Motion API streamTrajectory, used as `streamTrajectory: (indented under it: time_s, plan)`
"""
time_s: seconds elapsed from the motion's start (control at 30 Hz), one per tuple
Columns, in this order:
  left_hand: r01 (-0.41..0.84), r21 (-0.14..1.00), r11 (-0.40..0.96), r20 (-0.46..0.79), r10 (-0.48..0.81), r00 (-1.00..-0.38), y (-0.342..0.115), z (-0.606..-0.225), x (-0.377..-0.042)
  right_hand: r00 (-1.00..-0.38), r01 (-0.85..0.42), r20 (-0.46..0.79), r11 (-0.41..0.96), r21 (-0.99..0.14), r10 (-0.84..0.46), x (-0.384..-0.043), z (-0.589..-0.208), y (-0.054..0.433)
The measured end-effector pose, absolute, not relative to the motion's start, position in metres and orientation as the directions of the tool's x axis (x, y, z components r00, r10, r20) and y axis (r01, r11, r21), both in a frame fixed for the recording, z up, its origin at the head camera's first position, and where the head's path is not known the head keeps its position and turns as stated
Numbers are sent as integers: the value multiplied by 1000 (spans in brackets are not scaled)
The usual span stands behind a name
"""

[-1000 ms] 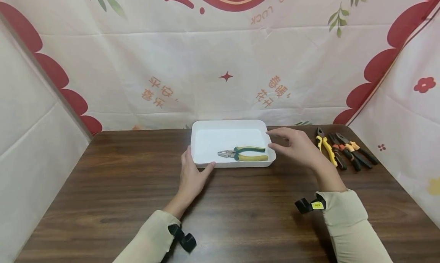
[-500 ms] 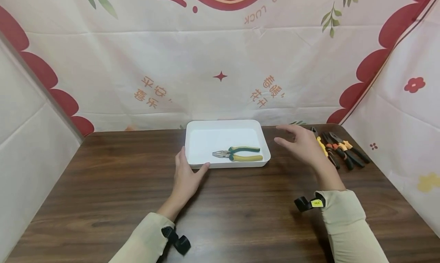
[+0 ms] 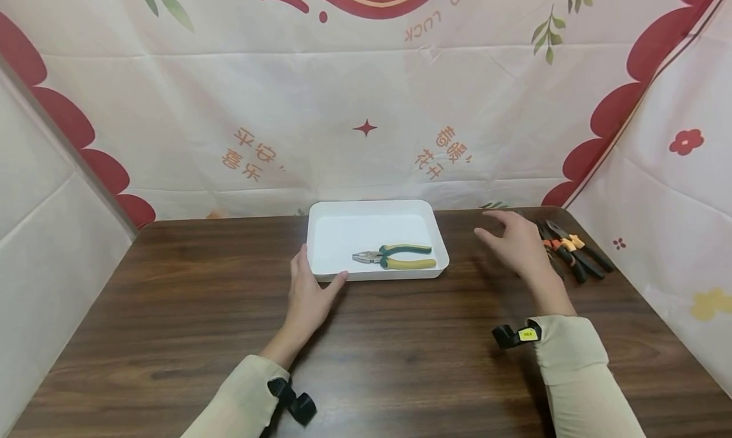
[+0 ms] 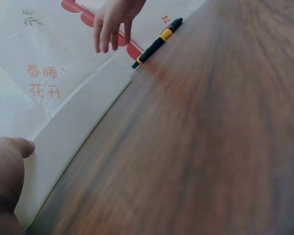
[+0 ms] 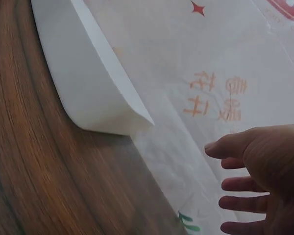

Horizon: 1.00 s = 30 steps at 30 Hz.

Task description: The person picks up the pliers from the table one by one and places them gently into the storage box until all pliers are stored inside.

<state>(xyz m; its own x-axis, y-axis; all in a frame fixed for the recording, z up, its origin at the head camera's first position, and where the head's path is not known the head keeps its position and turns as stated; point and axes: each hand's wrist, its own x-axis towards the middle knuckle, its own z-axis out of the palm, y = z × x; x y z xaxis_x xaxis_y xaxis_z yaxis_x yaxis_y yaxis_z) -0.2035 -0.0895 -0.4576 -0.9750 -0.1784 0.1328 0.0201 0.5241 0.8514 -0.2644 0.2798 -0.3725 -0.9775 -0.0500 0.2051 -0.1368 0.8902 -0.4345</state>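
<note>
A white rectangular tray (image 3: 343, 228) lies at the back of the wooden table. Inside it rests a pair of combination pliers (image 3: 407, 264) with green and yellow handles, jaws pointing left. My left hand (image 3: 309, 298) holds the tray's near left corner, thumb against the front wall and fingers along the left side. In the left wrist view the thumb (image 4: 23, 147) lies at the tray's outer wall (image 4: 81, 112). To the right of the tray, apart from it, my right hand (image 3: 517, 247) hovers with fingers spread and nothing in it.
Several more pliers (image 3: 577, 253) with black, orange and red handles lie at the table's back right, partly hidden behind the right hand. A printed cloth (image 3: 343, 107) hangs behind the table, with white walls at both sides.
My right hand has left the tray's right edge and moved right, now covering the yellow-handled pliers. The left hand stays on the tray corner. The head view has shifted slightly.
</note>
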Motion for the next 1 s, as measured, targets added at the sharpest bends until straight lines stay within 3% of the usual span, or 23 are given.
streamTrajectory:
  time_s: [0.3, 0.57, 1.0]
  plan:
    - [35, 854, 519, 144, -170, -975, -90, -458, -204, -984, -83, 175, 915, -396, -13, -266, -379, 302]
    - [36, 855, 518, 147, -174, -974, -89, -459, -205, -998, -22, 66, 927, -375, 3, -267, -383, 318]
    - [41, 854, 519, 151, -172, -973, -90, -458, -203, -994, 87, 29, 924, -372, 105, -264, -388, 328]
